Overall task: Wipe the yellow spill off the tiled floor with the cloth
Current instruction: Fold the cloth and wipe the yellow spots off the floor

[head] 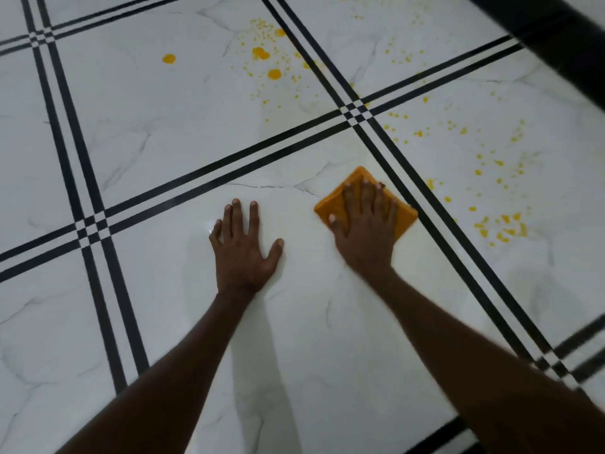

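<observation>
Right hand: flat, fingers spread, palm pressed down on the cloth; no pinch, no grasp. Left hand: flat on bare tile, fingers spread, thumb out to the side, holding nothing, well clear of the cloth.

Cloth: orange-yellow, folded to a square pad, lying corner-forward on the tiled floor, near the black double grout line on the right side, partly covered by the right hand. Texture not discernible, possibly microfibre.

Yellow spill: scattered, not pooled. Several round blobs and many fine specks on the far tile ahead of both hands. Second field of droplets on the tile to the right, across the black line from the cloth, densest just beyond the pad. Fainter specks at the top edge. Tile under both hands: white marble pattern with grey veins, glossy, free of yellow.
</observation>
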Action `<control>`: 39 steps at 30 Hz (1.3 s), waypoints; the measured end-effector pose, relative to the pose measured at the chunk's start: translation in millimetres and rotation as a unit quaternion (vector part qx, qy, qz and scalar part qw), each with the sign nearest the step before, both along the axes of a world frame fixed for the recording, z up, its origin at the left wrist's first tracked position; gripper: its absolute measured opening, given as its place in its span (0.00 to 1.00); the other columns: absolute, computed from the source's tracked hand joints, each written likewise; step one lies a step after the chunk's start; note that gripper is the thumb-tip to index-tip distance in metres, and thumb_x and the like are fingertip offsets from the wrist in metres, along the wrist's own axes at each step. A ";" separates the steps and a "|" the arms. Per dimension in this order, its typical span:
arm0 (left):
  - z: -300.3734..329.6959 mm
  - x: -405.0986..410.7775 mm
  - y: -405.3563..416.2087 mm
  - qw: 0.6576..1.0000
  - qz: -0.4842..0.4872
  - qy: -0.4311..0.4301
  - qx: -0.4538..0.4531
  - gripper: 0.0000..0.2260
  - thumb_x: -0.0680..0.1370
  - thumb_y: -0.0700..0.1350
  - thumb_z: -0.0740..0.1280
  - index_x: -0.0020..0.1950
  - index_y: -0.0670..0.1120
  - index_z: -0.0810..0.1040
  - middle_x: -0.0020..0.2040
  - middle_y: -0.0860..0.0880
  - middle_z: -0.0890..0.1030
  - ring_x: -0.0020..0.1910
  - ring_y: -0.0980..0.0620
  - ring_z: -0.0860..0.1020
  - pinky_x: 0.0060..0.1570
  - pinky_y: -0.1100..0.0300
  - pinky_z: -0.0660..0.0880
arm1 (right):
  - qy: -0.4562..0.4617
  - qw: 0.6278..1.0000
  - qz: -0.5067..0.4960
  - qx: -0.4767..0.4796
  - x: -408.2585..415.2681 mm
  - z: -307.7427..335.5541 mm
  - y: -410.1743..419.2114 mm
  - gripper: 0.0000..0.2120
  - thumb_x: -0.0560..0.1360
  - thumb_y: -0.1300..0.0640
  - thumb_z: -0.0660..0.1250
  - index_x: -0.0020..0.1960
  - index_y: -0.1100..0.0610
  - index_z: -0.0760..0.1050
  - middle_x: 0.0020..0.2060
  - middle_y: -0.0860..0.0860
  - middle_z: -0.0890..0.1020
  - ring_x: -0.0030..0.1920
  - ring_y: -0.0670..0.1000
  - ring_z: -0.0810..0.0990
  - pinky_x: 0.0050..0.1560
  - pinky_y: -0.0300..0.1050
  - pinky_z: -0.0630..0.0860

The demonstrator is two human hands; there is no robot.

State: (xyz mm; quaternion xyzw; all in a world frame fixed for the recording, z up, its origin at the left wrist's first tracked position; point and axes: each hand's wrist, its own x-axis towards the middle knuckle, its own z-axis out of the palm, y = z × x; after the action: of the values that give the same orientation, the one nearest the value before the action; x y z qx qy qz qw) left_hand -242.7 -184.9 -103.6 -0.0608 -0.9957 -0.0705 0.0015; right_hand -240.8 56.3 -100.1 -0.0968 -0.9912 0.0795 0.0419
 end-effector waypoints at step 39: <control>53.8 40.6 78.6 0.987 -0.015 -0.156 -0.032 0.42 0.77 0.63 0.68 0.83 0.44 0.55 0.80 0.40 0.58 0.79 0.40 0.59 0.71 0.47 0.68 | -0.165 0.950 -0.017 -0.264 51.6 56.0 96.7 0.06 0.71 0.57 0.73 0.45 0.59 0.79 0.38 0.49 0.78 0.45 0.52 0.80 0.36 0.40 0.69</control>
State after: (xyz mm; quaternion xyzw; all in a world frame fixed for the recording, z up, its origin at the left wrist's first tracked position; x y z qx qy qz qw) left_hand -202.1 -106.3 -49.7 -0.0638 -0.9844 -0.0473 -0.1567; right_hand -189.2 153.1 -44.2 -0.1332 -0.9262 0.3203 -0.1476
